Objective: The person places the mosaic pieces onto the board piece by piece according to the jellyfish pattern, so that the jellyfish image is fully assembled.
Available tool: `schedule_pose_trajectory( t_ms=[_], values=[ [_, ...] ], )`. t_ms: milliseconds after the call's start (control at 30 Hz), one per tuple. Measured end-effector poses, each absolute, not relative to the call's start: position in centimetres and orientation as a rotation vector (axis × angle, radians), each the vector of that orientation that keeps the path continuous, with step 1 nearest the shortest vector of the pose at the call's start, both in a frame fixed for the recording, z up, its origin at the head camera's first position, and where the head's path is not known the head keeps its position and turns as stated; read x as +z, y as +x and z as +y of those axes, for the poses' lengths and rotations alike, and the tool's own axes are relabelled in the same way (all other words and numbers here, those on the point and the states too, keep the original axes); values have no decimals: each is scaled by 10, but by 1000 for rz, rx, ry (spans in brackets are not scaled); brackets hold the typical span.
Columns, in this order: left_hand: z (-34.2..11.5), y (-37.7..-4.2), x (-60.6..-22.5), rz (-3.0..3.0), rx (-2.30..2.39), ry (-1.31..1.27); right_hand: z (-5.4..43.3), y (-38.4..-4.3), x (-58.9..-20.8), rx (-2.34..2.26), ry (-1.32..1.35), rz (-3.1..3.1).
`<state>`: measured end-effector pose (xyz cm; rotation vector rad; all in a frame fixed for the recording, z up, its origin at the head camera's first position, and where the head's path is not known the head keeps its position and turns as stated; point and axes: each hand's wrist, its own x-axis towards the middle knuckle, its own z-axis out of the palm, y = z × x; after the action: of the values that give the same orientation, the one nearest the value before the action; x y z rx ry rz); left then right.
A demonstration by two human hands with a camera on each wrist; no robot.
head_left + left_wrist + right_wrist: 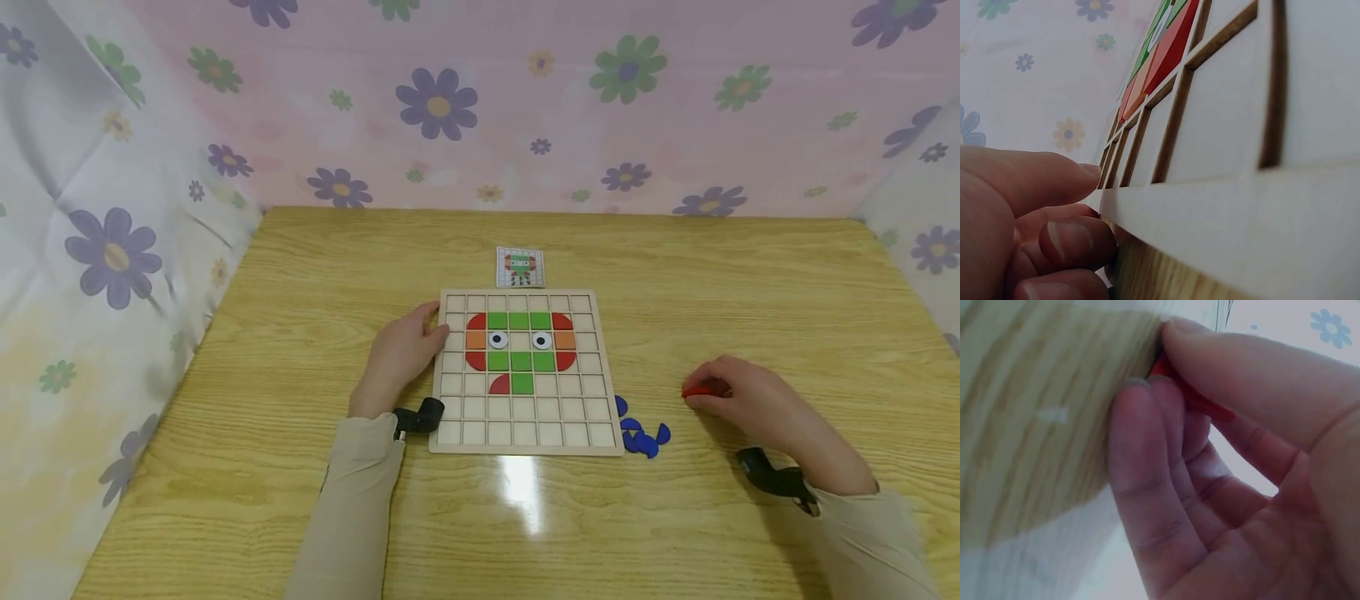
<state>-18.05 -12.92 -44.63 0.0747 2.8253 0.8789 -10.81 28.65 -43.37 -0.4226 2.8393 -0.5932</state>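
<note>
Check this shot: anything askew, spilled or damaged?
Nothing stands out. The green tiles sit squarely in the board; the blue pieces lie loosely bunched by its near right corner, seemingly set aside rather than spilled.

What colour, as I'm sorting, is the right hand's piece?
The piece is red, clearest from the right wrist.

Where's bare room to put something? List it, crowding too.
Free table: left of the left hand; right of the card, before the curtain; between the sleeves, in front of the board. Crowded: blue pieces beside board's near right corner.
</note>
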Motion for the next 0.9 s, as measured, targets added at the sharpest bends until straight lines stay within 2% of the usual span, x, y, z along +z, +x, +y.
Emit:
schedule_pose_trajectory(
  t_ms=[400,900],
  values=[
    [-130,-180,-446,2825,877,89,251,-119,-424,-597,-436,2996],
    [-131,-180,-446,2809,914,53,202,-147,-411,-704,-503,2829]
  ],
)
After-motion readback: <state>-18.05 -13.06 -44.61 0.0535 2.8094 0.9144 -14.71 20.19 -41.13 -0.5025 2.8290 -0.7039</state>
